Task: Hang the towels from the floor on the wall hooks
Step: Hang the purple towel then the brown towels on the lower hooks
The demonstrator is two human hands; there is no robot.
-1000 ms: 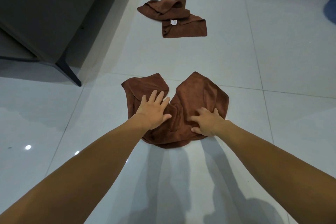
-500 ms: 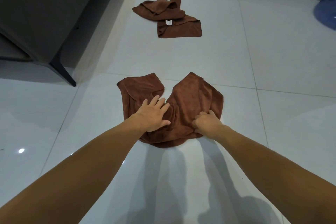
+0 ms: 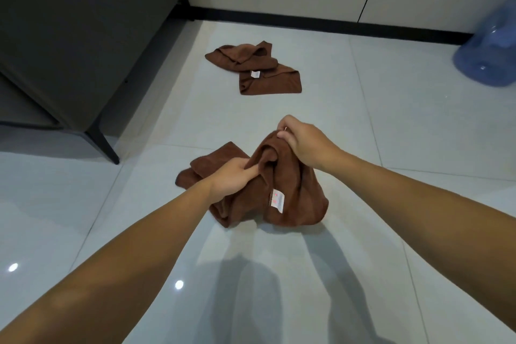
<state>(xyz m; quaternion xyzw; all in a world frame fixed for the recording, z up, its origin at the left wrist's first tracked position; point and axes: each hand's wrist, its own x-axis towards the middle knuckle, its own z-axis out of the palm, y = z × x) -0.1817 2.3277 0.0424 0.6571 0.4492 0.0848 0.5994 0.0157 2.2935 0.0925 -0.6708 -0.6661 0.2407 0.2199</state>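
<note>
A brown towel (image 3: 290, 181) with a white label is bunched up on the pale tiled floor just in front of me. My right hand (image 3: 303, 142) pinches its top and holds that part raised off the floor. My left hand (image 3: 233, 179) grips a fold on the towel's left side, lower down. The towel's lower edges still lie on the tiles. A second brown towel (image 3: 257, 70), also with a white label, lies crumpled farther ahead. No wall hooks are in view.
A dark grey cabinet (image 3: 72, 45) on thin black legs stands at the left. A blue water jug (image 3: 488, 56) sits at the far right by the white wall with its black skirting (image 3: 321, 24).
Both hands went from resting flat on the spread towel to gripping it. The right hand has lifted its part upward, bunching the towel. The camera has tilted up, showing the wall and jug.
</note>
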